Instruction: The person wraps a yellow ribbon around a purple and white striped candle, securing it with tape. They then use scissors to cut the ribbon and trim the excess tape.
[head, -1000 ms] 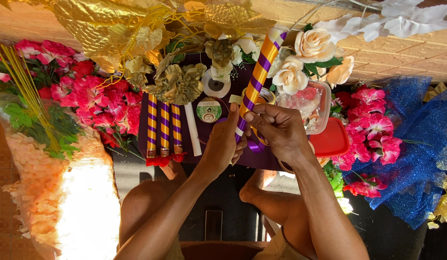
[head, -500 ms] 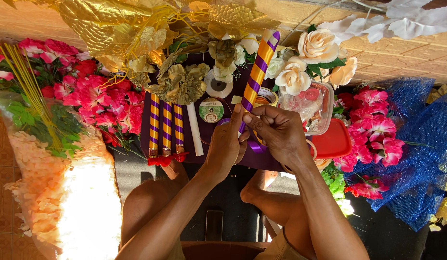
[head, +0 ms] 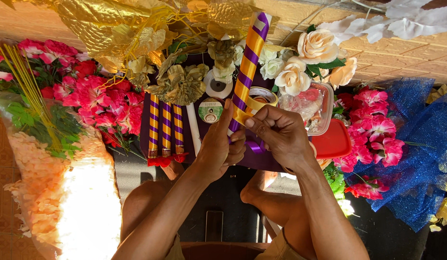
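The striped stick now stands a little more upright than a moment ago; your left hand clasps its base. Your right hand pinches the gold ribbon against it; three wrapped sticks lie nearby.

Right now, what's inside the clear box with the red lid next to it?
Inside the box pink and white bits show, too blurry to name. The right hand covers its lower corner. The lid lies beside it.
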